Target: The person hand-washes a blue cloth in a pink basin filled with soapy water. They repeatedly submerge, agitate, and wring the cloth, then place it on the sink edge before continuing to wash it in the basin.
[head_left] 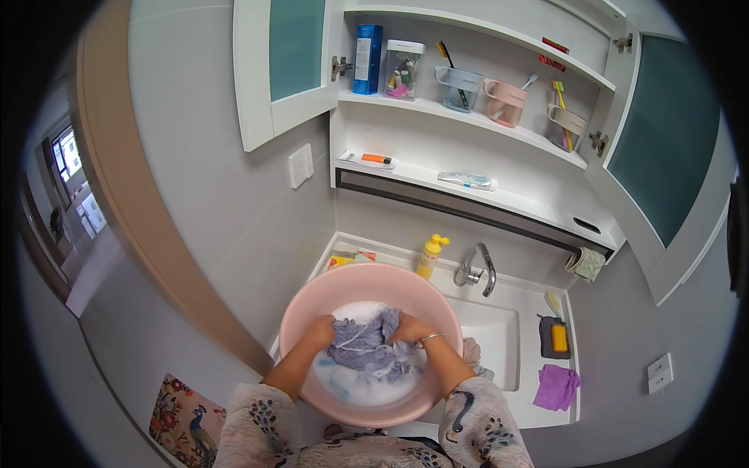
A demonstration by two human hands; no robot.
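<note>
A wet grey-blue garment (pixel 363 347) with a pale drawstring is stretched between my two hands, over and partly in white suds (pixel 367 392). The suds lie inside a large pink basin (pixel 425 292). My left hand (pixel 318 332) is closed on the garment's left end, near the basin's left wall. On the other side my right hand (pixel 409 329), with a bracelet at the wrist, grips the bunched right end. Fingertips of both hands are partly hidden by the cloth.
The basin stands on a white counter beside a sink (pixel 499 331) with a chrome faucet (pixel 477 271). Behind it is a yellow pump bottle (pixel 431 256). A purple cloth (pixel 556 388) and yellow sponge (pixel 559 338) lie at right. Above, an open cabinet door (pixel 663 140) juts out beside shelves holding cups.
</note>
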